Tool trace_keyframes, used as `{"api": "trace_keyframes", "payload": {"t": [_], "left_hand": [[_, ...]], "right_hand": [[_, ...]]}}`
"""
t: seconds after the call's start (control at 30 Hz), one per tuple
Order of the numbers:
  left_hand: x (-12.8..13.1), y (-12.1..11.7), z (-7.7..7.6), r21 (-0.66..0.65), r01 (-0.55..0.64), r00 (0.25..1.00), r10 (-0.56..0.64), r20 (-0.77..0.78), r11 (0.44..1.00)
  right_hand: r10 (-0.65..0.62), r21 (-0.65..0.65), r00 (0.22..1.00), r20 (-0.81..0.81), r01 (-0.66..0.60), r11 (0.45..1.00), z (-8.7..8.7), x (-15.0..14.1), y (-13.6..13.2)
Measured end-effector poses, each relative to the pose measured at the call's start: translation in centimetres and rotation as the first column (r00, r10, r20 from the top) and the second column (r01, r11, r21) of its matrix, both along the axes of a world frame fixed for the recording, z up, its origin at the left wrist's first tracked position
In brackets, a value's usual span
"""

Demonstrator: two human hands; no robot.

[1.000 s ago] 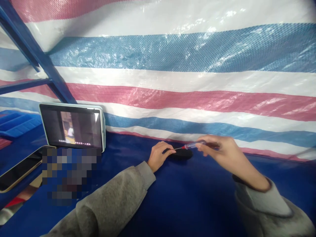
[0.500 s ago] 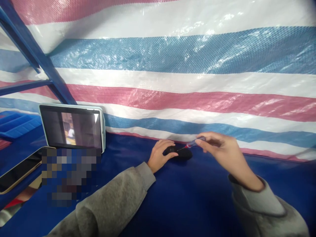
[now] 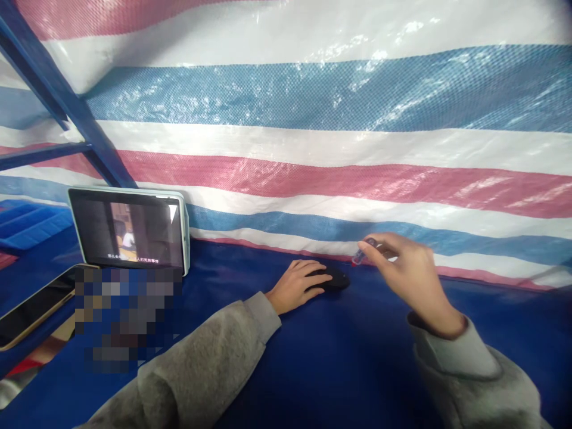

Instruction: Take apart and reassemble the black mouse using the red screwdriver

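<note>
A black computer mouse (image 3: 338, 279) lies on the blue table surface, its left part covered by my left hand (image 3: 298, 285). The fingers reach across the top of the mouse, and the thumb is along its near side. To the right and slightly above it, my right hand (image 3: 400, 256) pinches a screwdriver (image 3: 358, 256) with a clear, purplish handle and a red collar. The screwdriver tilts steeply downward, its tip beyond the mouse's far right edge; the thin shaft cannot be made out.
A tablet (image 3: 127, 232) stands at the left, playing a video. A phone (image 3: 42, 307) lies in front of it, beside a pixelated patch. Behind is a blue tray (image 3: 33, 223). Striped plastic sheeting (image 3: 313, 143) hangs along the back, with a blue metal frame (image 3: 75, 113) at left.
My left hand has gone from pinching at the mouse's left end to lying over its top. My right hand has lifted the screwdriver off the mouse and turned it more upright.
</note>
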State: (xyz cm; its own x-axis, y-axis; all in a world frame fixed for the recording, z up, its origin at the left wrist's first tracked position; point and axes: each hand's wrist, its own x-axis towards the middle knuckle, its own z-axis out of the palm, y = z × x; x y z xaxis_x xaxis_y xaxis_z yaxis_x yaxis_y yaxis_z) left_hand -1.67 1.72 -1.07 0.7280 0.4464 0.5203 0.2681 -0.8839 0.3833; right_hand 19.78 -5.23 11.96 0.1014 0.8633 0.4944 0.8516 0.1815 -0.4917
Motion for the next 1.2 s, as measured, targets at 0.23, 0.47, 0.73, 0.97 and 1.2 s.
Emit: {"api": "trace_keyframes", "payload": {"t": [0.23, 0.47, 0.73, 0.97, 1.2], "left_hand": [[0.0, 0.0, 0.1, -0.021, 0.0, 1.0, 0.0, 0.002, 1.0], [0.0, 0.0, 0.1, -0.013, 0.006, 1.0, -0.006, 0.001, 1.0], [0.0, 0.1, -0.1, -0.009, 0.002, 1.0, -0.002, 0.001, 1.0], [0.1, 0.1, -0.2, 0.023, 0.003, 1.0, -0.003, -0.01, 1.0], [0.0, 0.1, -0.5, 0.053, -0.015, 0.999, 0.018, -0.04, 0.998]], "right_hand": [[0.005, 0.022, 0.998, 0.065, -0.006, 1.0, -0.6, 0.2, 0.3], [-0.007, 0.004, 0.997, 0.083, 0.006, 1.0, -0.7, 0.3, 0.4], [-0.002, 0.013, 0.994, 0.111, 0.001, 1.0, -0.9, 0.2, 0.5], [0.001, 0.034, 0.993, 0.118, -0.005, 0.999, -1.6, 0.3, 0.7], [0.05, 0.043, 0.976, 0.212, -0.06, 0.997, -1.7, 0.4, 0.7]]}}
